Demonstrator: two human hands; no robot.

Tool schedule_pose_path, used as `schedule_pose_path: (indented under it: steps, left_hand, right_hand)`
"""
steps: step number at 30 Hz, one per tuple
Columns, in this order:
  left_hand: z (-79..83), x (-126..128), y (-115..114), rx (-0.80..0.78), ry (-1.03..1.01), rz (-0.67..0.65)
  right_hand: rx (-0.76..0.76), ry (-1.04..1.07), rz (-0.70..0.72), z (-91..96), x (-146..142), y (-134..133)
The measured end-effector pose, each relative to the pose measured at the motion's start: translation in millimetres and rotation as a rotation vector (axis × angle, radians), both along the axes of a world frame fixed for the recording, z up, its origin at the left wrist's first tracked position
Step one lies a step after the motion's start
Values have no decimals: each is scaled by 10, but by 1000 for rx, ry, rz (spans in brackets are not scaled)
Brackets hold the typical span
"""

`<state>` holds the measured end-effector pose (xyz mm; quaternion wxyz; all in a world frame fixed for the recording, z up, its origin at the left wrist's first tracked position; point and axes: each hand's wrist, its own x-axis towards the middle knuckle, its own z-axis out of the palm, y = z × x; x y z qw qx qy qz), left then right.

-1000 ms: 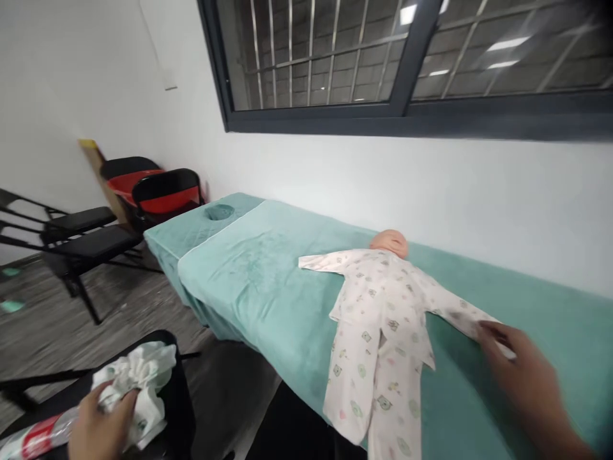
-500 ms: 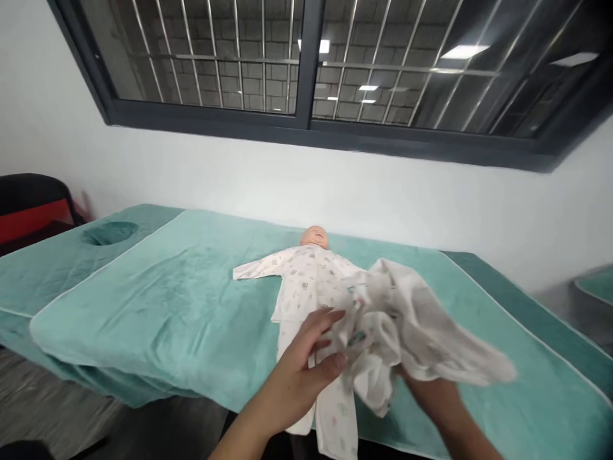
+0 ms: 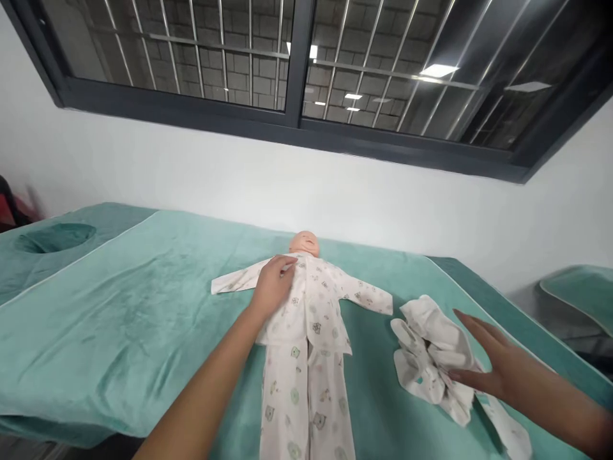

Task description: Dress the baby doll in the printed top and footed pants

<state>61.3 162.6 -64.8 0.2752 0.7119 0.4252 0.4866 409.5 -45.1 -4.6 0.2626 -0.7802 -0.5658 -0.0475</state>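
Observation:
A baby doll [image 3: 304, 243] lies on its back, dressed in a white long-sleeved baby shirt [image 3: 322, 306] with small printed figures. Below the shirt are white baby trousers [image 3: 292, 390] with green animal prints. My left hand [image 3: 275, 281] rests on the shirt's chest just under the doll's chin, with a small gap between thumb and fingers. To the right lies a crumpled white baby garment [image 3: 435, 351], its shape unclear in the bunched folds. Over its right side my right hand [image 3: 498, 364] hovers with fingers and thumb spread, holding nothing.
A green cover [image 3: 158, 306] spreads over the bed, which has a round face hole [image 3: 57, 237] at the left end. The white wall [image 3: 230, 172] and a barred window [image 3: 297, 121] stand behind. Another green-covered bed [image 3: 582, 294] shows at the right edge.
The crumpled garment, earlier held up over the doll, now lies on the bed at the right, released by my right hand. My left hand has moved up to the doll's chest.

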Motion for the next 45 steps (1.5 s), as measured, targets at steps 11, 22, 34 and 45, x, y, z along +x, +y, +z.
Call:
schedule_pose_path:
  steps: [11, 22, 34, 45]
  left_hand:
    - [-268, 240, 491, -5, 42, -45]
    - [-257, 176, 562, -55, 106, -148]
    - [-226, 15, 298, -25, -12, -322]
    - [-208, 17, 313, -4, 101, -297]
  right_hand:
    - [-81, 45, 345, -371, -1914, 1884]
    - [54, 484, 356, -645, -1742, 2463]
    - [-1, 197, 483, -499, -1850, 1829]
    - [-306, 755, 800, -467, -1504, 1908]
